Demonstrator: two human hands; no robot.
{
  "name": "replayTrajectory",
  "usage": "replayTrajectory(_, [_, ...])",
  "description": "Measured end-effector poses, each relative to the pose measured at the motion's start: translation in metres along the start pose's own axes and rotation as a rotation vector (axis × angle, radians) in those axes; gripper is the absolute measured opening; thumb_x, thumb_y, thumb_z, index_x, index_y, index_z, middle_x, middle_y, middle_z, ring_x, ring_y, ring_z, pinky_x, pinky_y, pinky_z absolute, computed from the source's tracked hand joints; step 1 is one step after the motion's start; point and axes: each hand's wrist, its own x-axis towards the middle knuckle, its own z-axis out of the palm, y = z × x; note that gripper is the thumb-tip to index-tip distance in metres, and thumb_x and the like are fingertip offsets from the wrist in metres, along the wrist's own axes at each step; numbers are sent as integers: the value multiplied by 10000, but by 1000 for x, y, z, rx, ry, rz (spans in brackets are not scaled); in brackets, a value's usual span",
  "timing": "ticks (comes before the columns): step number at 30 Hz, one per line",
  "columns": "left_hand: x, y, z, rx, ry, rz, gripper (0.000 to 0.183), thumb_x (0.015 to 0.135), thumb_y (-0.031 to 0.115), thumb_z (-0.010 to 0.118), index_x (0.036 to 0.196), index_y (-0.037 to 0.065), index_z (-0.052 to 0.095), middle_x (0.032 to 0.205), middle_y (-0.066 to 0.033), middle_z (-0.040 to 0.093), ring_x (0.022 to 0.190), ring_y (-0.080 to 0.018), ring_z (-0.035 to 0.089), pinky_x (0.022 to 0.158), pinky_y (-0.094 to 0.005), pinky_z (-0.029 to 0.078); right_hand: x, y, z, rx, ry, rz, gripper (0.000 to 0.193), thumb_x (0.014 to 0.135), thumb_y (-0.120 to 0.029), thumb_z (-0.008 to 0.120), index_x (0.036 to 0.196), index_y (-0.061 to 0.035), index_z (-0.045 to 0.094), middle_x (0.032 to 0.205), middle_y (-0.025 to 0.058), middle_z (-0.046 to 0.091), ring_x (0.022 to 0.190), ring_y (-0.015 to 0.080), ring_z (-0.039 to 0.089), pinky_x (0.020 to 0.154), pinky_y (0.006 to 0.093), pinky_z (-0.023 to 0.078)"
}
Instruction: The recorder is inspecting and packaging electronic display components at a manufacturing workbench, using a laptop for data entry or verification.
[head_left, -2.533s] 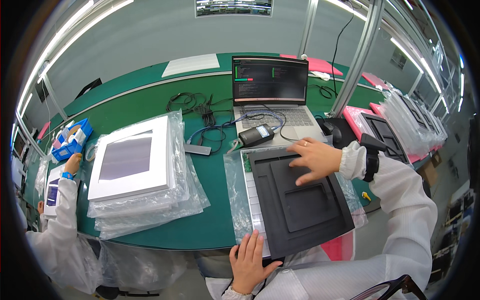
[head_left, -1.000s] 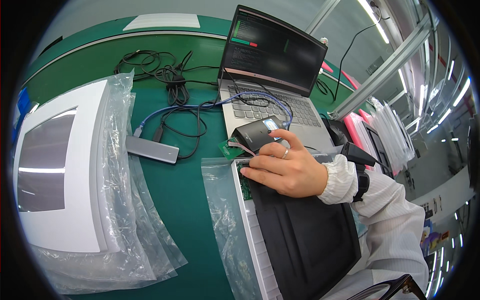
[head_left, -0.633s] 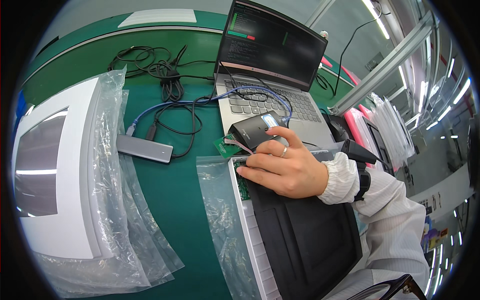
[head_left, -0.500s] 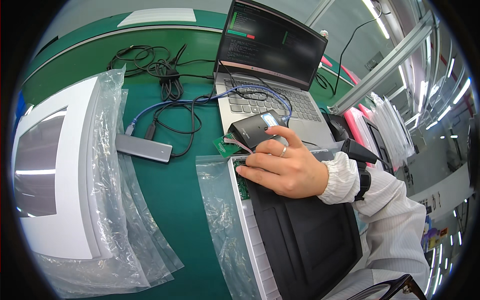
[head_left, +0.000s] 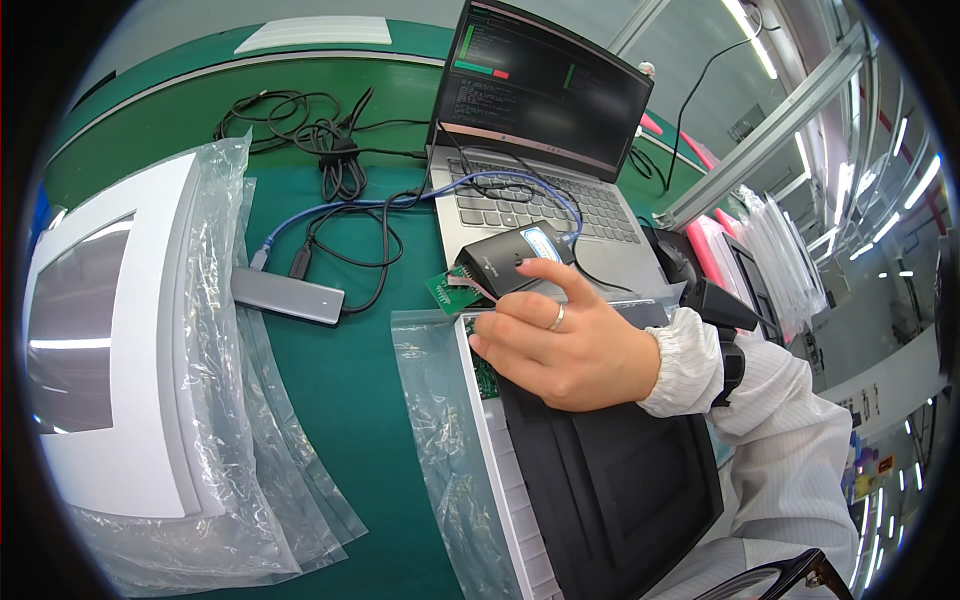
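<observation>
My right hand reaches in from the right, with a ring on one finger. Its bent fingers close together over the green circuit board at the upper left edge of a white-framed device with a black back panel. Whatever they grip is hidden beneath them. A thin pinkish cable runs from a small green adapter board toward the fingers. That board joins a black box, whose side lies beside my raised little finger. My left hand is out of view.
An open silver laptop stands behind. A grey hub with blue and black cables lies left of it. Further left sits a white-framed screen on clear plastic bags. A black mouse and stacked bagged panels are at right.
My right hand has turned and sunk slightly toward me, its knuckles lower. The little finger has slid a little left along the black box, and more of the box's label shows.
</observation>
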Motion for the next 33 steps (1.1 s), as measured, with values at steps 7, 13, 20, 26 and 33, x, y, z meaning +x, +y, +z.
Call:
replayTrajectory(7, [0,-2,0,-6,2,5,260,856,270,570,900,26,648,746,-141,644,618,-238,618,560,-350,477,16,-3,-7,26,-135,-84,61,674,-102,618,662,-42,627,925,40,534,914,184,513,1010,433,359])
replayTrajectory(13, [-5,-2,-3,-8,13,19,260,859,268,569,904,24,647,745,-140,643,617,-235,617,558,-346,476,23,-6,-8,94,-166,-72,112,701,-104,604,613,-35,605,868,45,505,928,206,506,1029,407,344])
replayTrajectory(20, [-19,6,-11,1,41,54,260,862,265,567,909,22,645,743,-139,642,616,-232,616,556,-341,475,14,-6,-6,37,-100,-32,99,706,-93,592,695,-5,636,977,66,547,992,213,508,1025,393,334])
replayTrajectory(26, [-33,12,-15,-4,64,102,260,865,263,565,913,20,644,741,-138,641,614,-229,615,554,-336,475,-12,-9,-10,194,32,176,250,697,-14,569,937,-15,635,1156,98,531,1062,254,514,1007,412,343])
replayTrajectory(33, [-53,8,-35,-156,156,179,260,868,261,564,918,17,643,739,-137,639,613,-226,614,551,-331,474,-109,58,-45,-7,210,575,356,711,-9,573,1061,-62,617,1181,137,553,1115,313,508,962,410,375])
